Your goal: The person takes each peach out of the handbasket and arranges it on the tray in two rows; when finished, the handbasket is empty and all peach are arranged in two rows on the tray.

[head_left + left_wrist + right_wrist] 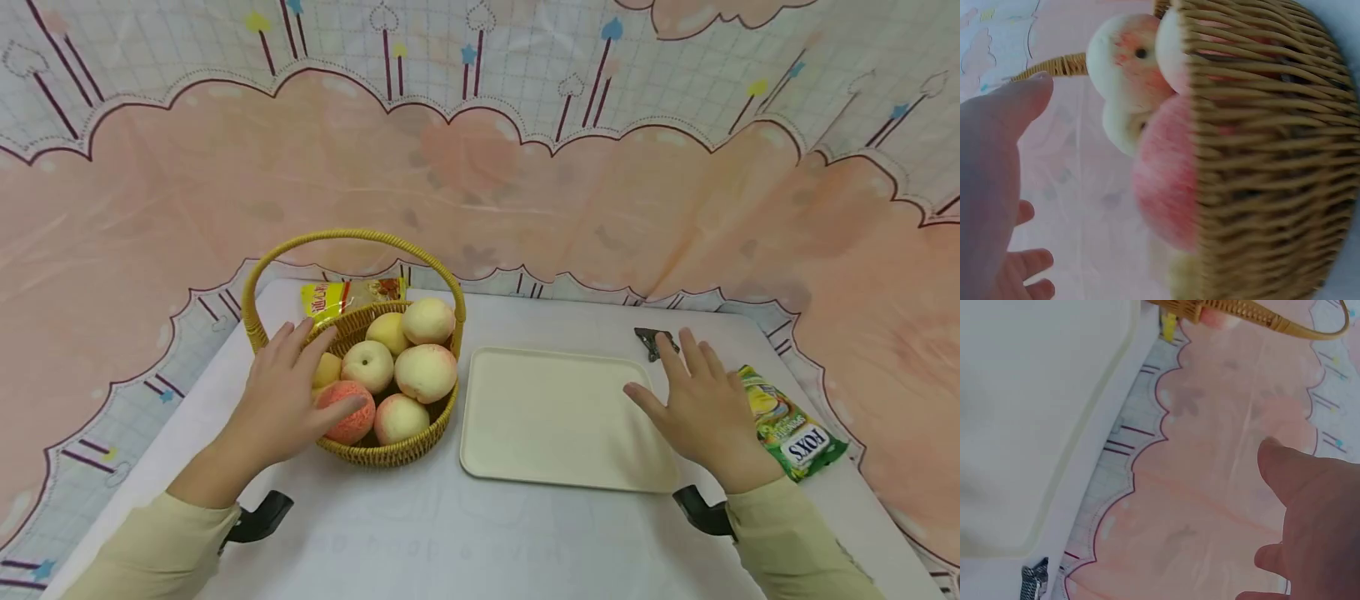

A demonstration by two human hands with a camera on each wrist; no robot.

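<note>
A wicker basket with a tall arched handle stands left of centre, filled with several pale yellow and pinkish peaches. Among them a redder peach shows at the basket's near side in the left wrist view. My left hand hovers over the basket's left side, fingers spread, holding nothing. To the right, my right hand is held above the right end of a cream tray, its fingers apart and nothing in them.
Behind the basket lies a yellow snack packet. A green FOX'S bag rests at the table's right side, partly behind the right hand. A small dark packet sits beyond the tray's far right corner. A patterned cloth hangs behind the white table.
</note>
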